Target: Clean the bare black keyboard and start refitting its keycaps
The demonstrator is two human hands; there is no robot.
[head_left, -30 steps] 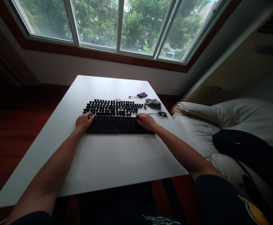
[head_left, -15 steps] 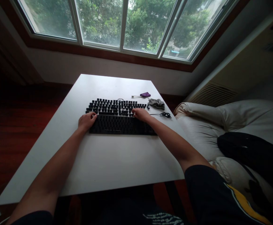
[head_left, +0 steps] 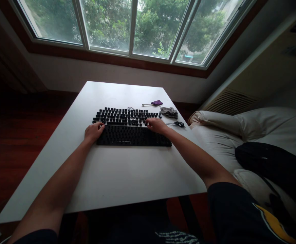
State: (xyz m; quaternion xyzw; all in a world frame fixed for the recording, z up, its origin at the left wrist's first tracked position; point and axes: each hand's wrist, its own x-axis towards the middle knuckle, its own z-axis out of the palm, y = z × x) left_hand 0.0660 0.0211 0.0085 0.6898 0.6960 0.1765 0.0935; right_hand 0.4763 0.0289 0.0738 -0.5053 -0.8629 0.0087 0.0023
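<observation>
Grip of the left hand: fingers bent, thumb and fingertips close together, resting at the far left corner of a long black keyboard; whether it is clamped on the keyboard's edge cannot be told. Grip of the right hand: palm down, fingertips gathered at the near right end of the loose keycaps, with a dark keycap just beside them; whether that keycap is pinched between the fingers cannot be told at this size.

The keyboard lies flat on a white worktop, its long side facing the person, with a thin pale outline near its front edge. Just behind it, many black keycaps stand in several rows, laid out much like a keyboard.

To the right of the rows are a crumpled grey cloth and a bundled black cable nearer the person. Farther back lies a small purple item beside a thin pale stick.

Beyond the worktop, a wide window shows green trees. On the right stands a cream sofa with a black bag on it.
</observation>
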